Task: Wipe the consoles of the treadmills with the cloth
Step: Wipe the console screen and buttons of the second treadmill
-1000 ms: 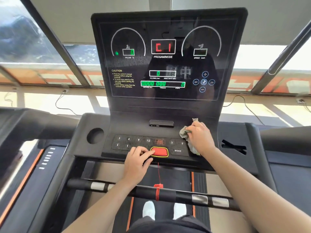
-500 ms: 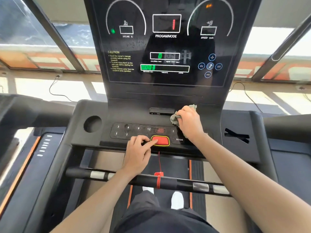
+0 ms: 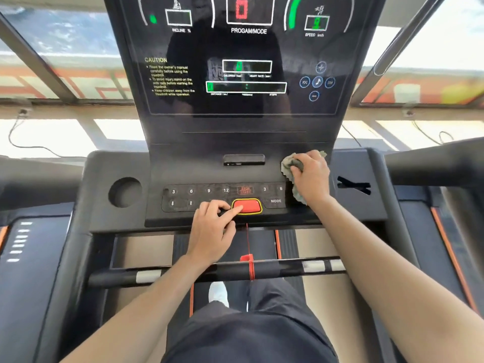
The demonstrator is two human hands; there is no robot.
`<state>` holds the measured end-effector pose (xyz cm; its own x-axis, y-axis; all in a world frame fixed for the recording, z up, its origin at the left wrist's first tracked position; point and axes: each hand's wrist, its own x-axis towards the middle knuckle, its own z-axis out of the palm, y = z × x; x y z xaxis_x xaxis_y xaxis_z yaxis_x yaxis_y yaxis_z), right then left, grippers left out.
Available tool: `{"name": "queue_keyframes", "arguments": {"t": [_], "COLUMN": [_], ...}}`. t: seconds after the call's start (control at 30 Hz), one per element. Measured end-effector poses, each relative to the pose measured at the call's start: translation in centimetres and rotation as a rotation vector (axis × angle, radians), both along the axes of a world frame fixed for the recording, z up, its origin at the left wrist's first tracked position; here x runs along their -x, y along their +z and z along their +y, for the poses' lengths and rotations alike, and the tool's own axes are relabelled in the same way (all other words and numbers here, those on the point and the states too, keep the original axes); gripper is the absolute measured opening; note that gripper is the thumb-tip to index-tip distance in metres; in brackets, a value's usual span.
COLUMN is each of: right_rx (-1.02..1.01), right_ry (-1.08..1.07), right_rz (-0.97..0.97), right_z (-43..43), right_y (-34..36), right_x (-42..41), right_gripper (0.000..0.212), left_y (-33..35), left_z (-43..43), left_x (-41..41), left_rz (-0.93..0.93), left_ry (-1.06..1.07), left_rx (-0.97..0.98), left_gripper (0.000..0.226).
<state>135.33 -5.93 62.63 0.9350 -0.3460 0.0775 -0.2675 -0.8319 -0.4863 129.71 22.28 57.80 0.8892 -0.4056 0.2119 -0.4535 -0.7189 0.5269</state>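
Squarely ahead, the treadmill console (image 3: 183,163) fills the view from twelve o'clock down to the centre, its tall dark display (image 3: 243,106) lit with green and red readouts. At six o'clock from the console a black handlebar (image 3: 183,273) crosses the view, and the person's legs show below it. Along the console's lower edge lies the keypad (image 3: 209,191), with a round cup hollow (image 3: 125,192) off at its nine o'clock.

The right hand (image 3: 311,176) sits at three o'clock of the keypad, fingers curled round a bunched grey cloth (image 3: 288,166) and holding it down on the console; one tail of the cloth hangs toward six o'clock under the palm. The left hand (image 3: 212,229) rests at the keypad's lower edge, fingers loosely bent and gripping nothing I can see, its index tip touching the nine o'clock side of the red button (image 3: 247,205). A thin red cord (image 3: 247,239) drops from that button to the bar.

The step in hand looks like wiping the console's lower right corner. Next, I judge, the cloth should sweep toward nine o'clock across the keypad. That calls for light, flat pressure so no key is pressed, and for the left hand to lift clear.
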Motion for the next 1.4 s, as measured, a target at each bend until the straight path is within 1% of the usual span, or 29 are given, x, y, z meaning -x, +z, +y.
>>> {"name": "queue_keyframes", "arguments": {"t": [0.07,0.17,0.23,0.3,0.37,0.43,0.47,0.57,0.7,0.77,0.9,1.03,1.13,1.2,1.4], "right_rx": [-0.007,0.055,0.102,0.143,0.173,0.127,0.092,0.014,-0.088,-0.078,-0.021,0.042,0.032,-0.003,-0.028], "right_ry": [0.130,0.439,0.537,0.481,0.344,0.238,0.221,0.275,0.514,0.551,0.416,0.276,0.167,0.146,0.192], "right_rz": [-0.012,-0.021,-0.026,-0.058,-0.086,-0.073,-0.061,-0.046,0.000,-0.006,-0.008,0.007,0.050,0.054,0.018], "right_z": [1.5,2.7,1.2,-1.9,-5.1,-7.4,-7.8,-7.0,-4.5,-5.4,-8.0,-8.9,-8.8,-7.9,-4.6], "right_y": [0.0,-0.7,-1.3,-1.4,-1.4,-1.2,-1.1,-0.5,0.2,0.0,-0.5,-0.3,0.0,0.1,0.0], "right_x": [-0.2,0.7,1.7,2.1,2.3,2.2,2.0,1.1,1.4,1.9,2.6,3.8,5.1,6.7,11.4], "right_gripper": [0.034,0.035,0.034,0.031,0.028,0.029,0.032,0.040,0.047,0.052,0.047,0.041,0.036,0.037,0.040], "left_y": [0.1,0.0,-0.2,-0.4,-0.4,0.0,0.5,2.2,3.4,3.4,3.2,3.4,3.4,2.9,1.4], "left_z": [0.0,-0.4,-0.6,-0.7,-1.1,-2.5,-3.7,-8.8,-14.1,-15.2,-16.8,-19.3,-19.9,-19.4,-15.9], "left_x": [-0.1,-0.3,-0.1,0.3,0.6,0.6,0.5,-0.7,-4.4,-6.5,-9.1,-9.7,-9.6,-8.6,-3.0], "left_rz": [-0.003,-0.028,-0.035,-0.061,-0.100,-0.135,-0.138,-0.108,-0.047,-0.038,-0.003,0.049,0.097,0.098,-0.008], "left_ry": [0.010,0.038,0.057,0.087,0.131,0.167,0.161,0.048,-0.069,-0.126,-0.300,-0.395,-0.484,-0.503,-0.446], "left_rx": [0.011,0.021,0.017,0.012,0.015,0.053,0.078,0.107,0.073,0.051,-0.037,0.006,-0.005,-0.010,0.068], "left_gripper": [0.038,0.036,0.034,0.033,0.031,0.028,0.027,0.024,0.031,0.031,0.029,0.028,0.027,0.023,0.014]}}
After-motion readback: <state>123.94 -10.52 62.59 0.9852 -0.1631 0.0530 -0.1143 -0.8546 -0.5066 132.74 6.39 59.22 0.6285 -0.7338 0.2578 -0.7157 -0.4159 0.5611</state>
